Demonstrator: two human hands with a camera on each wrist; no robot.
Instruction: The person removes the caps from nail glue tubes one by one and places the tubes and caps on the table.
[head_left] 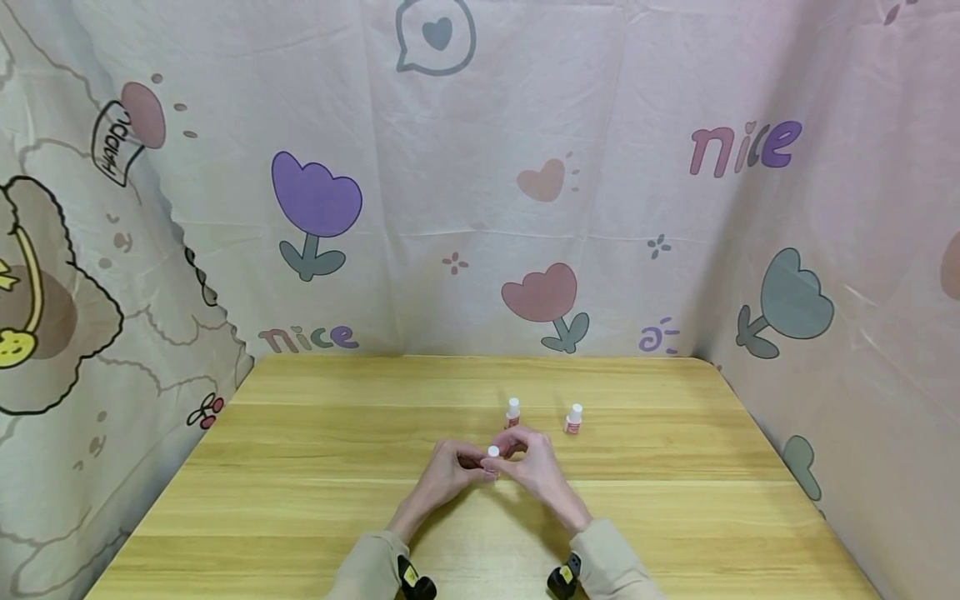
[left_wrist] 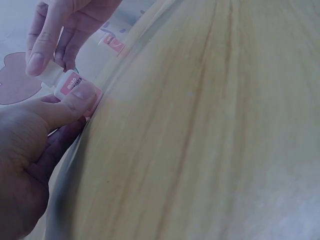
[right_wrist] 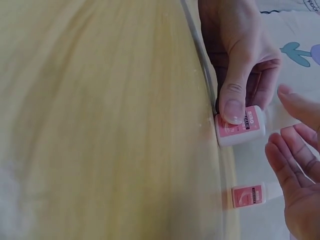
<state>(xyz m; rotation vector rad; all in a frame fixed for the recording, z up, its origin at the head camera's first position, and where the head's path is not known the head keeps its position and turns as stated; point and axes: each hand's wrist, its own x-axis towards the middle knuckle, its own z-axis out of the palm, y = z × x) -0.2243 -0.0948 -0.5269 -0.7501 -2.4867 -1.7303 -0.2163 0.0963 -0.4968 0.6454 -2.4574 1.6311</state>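
In the head view, my left hand (head_left: 444,477) holds a small white bottle upright on the table, its white cap (head_left: 493,452) showing between my hands. The left wrist view shows my left thumb pressed on the pink label of this bottle (left_wrist: 69,86), with the fingers behind it. My right hand (head_left: 538,468) is at the cap. In the right wrist view the thumb and fingers of the right hand (right_wrist: 302,165) stand spread around the cap end, with a gap between them. Part of the bottle is hidden by my left hand.
Two similar capped bottles stand farther back on the wooden table (head_left: 300,467): one bottle (head_left: 513,412) just behind my right hand, another bottle (head_left: 573,419) to its right. A printed curtain (head_left: 450,292) hangs behind the table and along both sides.
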